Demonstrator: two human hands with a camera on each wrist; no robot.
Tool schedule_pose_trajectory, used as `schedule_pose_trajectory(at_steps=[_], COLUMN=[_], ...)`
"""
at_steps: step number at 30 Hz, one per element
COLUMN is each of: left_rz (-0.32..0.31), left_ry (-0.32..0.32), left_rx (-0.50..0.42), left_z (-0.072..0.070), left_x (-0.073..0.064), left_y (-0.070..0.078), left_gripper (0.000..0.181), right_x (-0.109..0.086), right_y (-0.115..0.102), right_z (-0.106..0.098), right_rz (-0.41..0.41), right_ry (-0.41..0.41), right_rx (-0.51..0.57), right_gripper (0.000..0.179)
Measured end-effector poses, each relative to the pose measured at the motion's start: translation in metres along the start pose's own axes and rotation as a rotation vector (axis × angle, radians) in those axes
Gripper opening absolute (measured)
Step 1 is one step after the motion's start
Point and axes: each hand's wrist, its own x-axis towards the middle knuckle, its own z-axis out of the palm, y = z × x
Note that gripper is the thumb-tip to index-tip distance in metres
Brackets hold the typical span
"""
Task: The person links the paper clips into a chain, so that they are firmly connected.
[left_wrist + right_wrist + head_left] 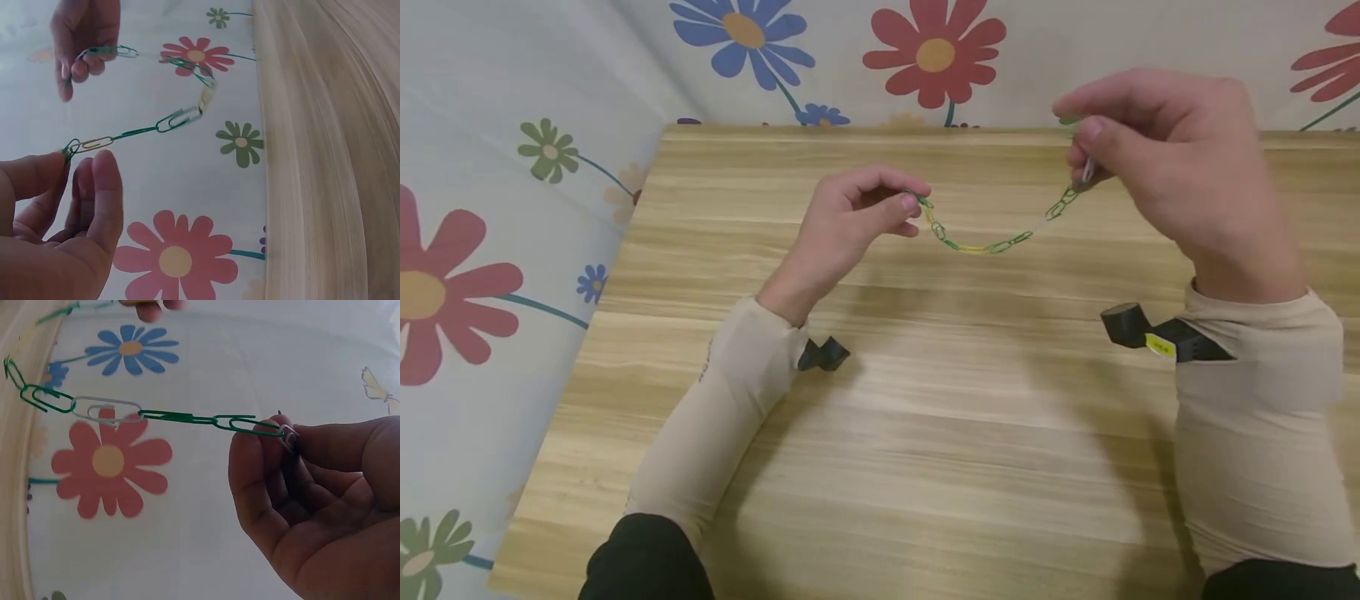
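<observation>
A chain of linked paper clips (973, 249), in green, yellow and white, sags in a curve between the two hands above the table. My left hand (857, 221) pinches the green clip at one end between thumb and index finger. Higher up and to the right, my right hand (1180, 158) pinches the other end, where a white clip (289, 439) shows between thumb and fingers. From the left wrist, a yellow clip (94, 145) hangs just past the left fingertips. The fingers partly hide both end clips.
Below the hands lies a light wood-grain table (940, 433). A white cloth with printed flowers (935, 55) stands behind it and along its left side. Each sleeved wrist carries a small black camera (1187, 342).
</observation>
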Motion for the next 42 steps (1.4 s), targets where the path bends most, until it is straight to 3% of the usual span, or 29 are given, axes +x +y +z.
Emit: schedule_pose_trajectory(at_steps=[3, 9, 17, 28, 42], left_rz=[0.045, 0.101, 0.211, 0.311, 0.244], left_ry=[0.011, 0.034, 0.05, 0.064, 0.059], left_rx=[-0.05, -0.069, -0.065, -0.019, -0.153], left_z=[0.0, 0.003, 0.011, 0.016, 0.02], left_x=[0.0, -0.004, -0.006, -0.011, -0.014], left_y=[0.001, 0.007, 0.015, 0.017, 0.018], left_gripper=[0.017, 0.021, 0.016, 0.009, 0.008], right_x=[-0.001, -0.003, -0.006, -0.009, -0.01], right_y=[0.003, 0.01, 0.017, 0.019, 0.014], right_z=[0.015, 0.04, 0.061, 0.07, 0.069], right_rz=[0.05, 0.132, 0.115, 0.142, 0.149], right_ry=[-0.076, -0.127, -0.126, -0.12, -0.15], right_rx=[0.017, 0.019, 0.089, 0.12, 0.093], right_gripper=[0.014, 0.009, 0.005, 0.004, 0.006])
